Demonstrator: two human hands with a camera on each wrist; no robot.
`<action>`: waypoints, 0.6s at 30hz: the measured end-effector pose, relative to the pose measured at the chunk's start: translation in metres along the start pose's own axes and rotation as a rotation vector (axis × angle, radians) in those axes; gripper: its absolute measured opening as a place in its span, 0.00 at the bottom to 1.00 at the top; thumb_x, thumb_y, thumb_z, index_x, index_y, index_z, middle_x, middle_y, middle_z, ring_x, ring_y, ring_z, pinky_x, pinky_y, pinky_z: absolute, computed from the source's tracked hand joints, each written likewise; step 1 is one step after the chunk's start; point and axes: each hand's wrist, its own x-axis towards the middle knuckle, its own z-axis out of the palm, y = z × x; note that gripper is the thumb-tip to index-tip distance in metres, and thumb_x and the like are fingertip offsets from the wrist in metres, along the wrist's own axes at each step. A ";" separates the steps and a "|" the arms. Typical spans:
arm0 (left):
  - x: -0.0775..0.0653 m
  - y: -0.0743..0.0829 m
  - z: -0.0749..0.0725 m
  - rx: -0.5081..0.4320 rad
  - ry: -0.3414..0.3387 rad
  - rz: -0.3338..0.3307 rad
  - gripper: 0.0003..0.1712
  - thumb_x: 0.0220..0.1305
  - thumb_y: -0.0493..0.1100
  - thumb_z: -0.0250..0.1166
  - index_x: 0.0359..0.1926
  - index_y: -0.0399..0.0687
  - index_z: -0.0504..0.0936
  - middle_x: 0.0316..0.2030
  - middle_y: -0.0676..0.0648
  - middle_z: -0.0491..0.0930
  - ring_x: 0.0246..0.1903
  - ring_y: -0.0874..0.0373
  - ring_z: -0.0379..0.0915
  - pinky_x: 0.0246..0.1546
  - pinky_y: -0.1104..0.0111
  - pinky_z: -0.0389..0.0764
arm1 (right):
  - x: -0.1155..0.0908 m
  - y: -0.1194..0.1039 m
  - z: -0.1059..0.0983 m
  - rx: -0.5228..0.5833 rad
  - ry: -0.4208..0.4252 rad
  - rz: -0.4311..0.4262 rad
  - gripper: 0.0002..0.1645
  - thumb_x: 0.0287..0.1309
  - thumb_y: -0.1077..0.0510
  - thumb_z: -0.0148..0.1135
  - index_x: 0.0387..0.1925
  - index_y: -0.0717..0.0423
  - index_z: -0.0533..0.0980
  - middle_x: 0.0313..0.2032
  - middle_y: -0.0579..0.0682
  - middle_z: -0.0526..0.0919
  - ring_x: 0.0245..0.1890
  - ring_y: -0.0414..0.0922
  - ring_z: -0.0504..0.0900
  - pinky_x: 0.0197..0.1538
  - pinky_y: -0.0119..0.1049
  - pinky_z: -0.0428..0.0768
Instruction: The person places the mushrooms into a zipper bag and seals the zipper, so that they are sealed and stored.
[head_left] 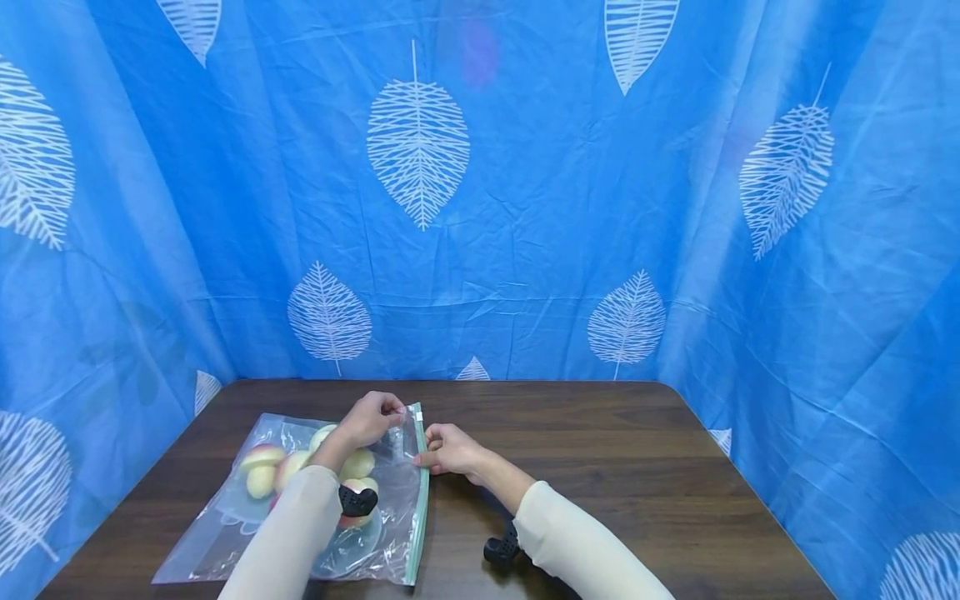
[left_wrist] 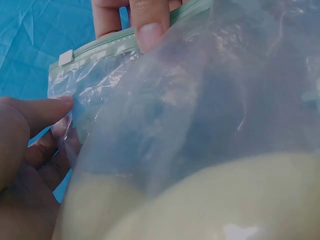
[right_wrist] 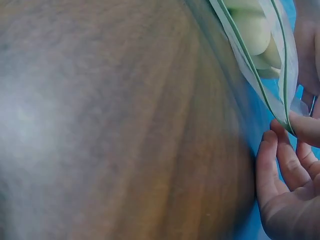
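A clear zip bag (head_left: 397, 500) with a green zip edge lies on the left half of the table. Several pale yellow and red peaches (head_left: 262, 456) are inside it. My left hand (head_left: 369, 419) reaches over the bag and pinches its clear film near the far corner, close to the white slider (left_wrist: 66, 57). My right hand (head_left: 453, 452) pinches the green zip edge (right_wrist: 250, 62) between thumb and fingers, a little nearer to me. In the right wrist view the two zip strips stand apart and meet at the right hand's fingers; peaches show between them.
The dark wooden table (head_left: 600, 467) stretches out to the right of the bag. A blue curtain (head_left: 517, 208) with white leaf prints hangs behind and at both sides. Black wrist devices (head_left: 501, 547) sit on both wrists. Beneath the peaches a round pale shape is partly hidden.
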 end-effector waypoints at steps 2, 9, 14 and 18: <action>0.000 0.001 0.000 0.011 0.003 0.003 0.03 0.71 0.32 0.64 0.37 0.37 0.82 0.30 0.48 0.77 0.31 0.55 0.70 0.32 0.64 0.74 | 0.002 -0.001 -0.003 -0.012 -0.009 0.004 0.10 0.60 0.69 0.71 0.38 0.63 0.76 0.29 0.50 0.83 0.29 0.41 0.81 0.36 0.36 0.87; 0.003 -0.002 0.001 0.026 0.014 0.015 0.04 0.72 0.33 0.63 0.37 0.38 0.82 0.28 0.49 0.74 0.29 0.55 0.68 0.32 0.64 0.72 | 0.011 -0.008 -0.013 -0.013 0.024 0.005 0.12 0.63 0.60 0.72 0.44 0.59 0.77 0.36 0.51 0.85 0.35 0.46 0.85 0.38 0.39 0.87; 0.004 -0.006 0.001 0.030 0.016 0.010 0.05 0.73 0.34 0.62 0.37 0.39 0.82 0.28 0.50 0.74 0.29 0.55 0.68 0.31 0.64 0.71 | 0.020 -0.013 -0.016 0.020 0.082 -0.017 0.13 0.71 0.55 0.65 0.49 0.60 0.78 0.38 0.52 0.87 0.36 0.47 0.86 0.42 0.42 0.88; 0.005 -0.008 0.002 0.015 0.015 0.010 0.06 0.73 0.34 0.62 0.37 0.39 0.82 0.27 0.49 0.73 0.29 0.55 0.68 0.30 0.64 0.71 | 0.024 -0.015 -0.014 0.019 0.112 -0.037 0.14 0.74 0.53 0.62 0.49 0.61 0.81 0.36 0.52 0.86 0.36 0.46 0.85 0.44 0.44 0.88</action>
